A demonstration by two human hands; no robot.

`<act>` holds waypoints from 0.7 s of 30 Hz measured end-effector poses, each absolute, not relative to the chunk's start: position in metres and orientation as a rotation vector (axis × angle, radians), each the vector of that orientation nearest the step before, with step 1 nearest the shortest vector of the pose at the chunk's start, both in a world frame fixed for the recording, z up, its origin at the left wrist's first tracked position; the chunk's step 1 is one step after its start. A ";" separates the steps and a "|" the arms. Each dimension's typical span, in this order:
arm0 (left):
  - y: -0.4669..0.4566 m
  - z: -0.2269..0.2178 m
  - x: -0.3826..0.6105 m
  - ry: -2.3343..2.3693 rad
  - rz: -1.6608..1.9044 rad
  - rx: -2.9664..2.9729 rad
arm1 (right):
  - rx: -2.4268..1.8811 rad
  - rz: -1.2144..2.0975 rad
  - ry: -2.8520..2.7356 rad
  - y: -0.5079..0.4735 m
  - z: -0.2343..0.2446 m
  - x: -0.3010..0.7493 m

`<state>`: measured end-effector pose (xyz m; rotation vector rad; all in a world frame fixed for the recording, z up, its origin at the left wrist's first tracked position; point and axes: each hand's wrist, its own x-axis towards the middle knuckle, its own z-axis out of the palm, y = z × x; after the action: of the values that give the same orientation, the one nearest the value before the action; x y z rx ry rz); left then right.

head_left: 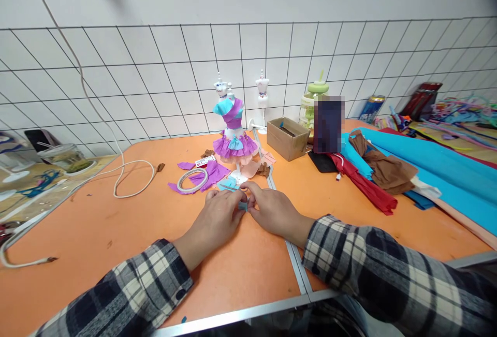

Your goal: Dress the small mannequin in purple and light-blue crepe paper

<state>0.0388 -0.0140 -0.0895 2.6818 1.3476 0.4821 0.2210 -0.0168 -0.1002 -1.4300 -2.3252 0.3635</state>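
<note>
Close together over the orange table, my left hand [221, 211] and my right hand [275, 209] both pinch a small piece of light blue crepe paper [243, 206]. Fingers hide part of that piece. Just beyond the fingertips lies a pair of scissors [230, 188], partly covered by my hands, with blue paper scraps [225, 181] beneath. A small dress form [234, 132] stands upright behind them, wearing a purple and blue paper top and a ruffled purple skirt. To its left, a roll of tape [180, 184] rests on purple crepe paper [217, 170].
A small cardboard box [289, 143] stands right of the dress form, near a green-lidded bottle [317, 88] and a dark upright blurred panel [329, 125]. Red crepe paper [365, 187], brown and blue sheets spread rightward. A white cable [134, 162] curls at left.
</note>
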 end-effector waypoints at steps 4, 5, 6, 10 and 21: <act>-0.014 -0.087 0.040 1.373 0.468 2.698 | -1.410 0.368 -2.334 -0.018 -0.098 0.220; -0.014 -0.087 0.040 1.375 0.475 2.699 | -1.401 0.355 -2.335 -0.018 -0.098 0.220; -0.014 -0.087 0.041 1.375 0.483 2.700 | -1.390 0.336 -2.333 -0.018 -0.098 0.220; -0.015 -0.087 0.041 1.373 0.507 2.697 | -1.371 0.304 -2.315 -0.018 -0.098 0.220; -0.014 -0.089 0.039 1.270 0.559 2.574 | -1.480 0.338 -2.301 -0.020 -0.092 0.218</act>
<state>0.0392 -0.0136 -0.0895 2.5745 1.2697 0.5587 0.2181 -0.0202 -0.0915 -1.4804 -2.3013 0.3384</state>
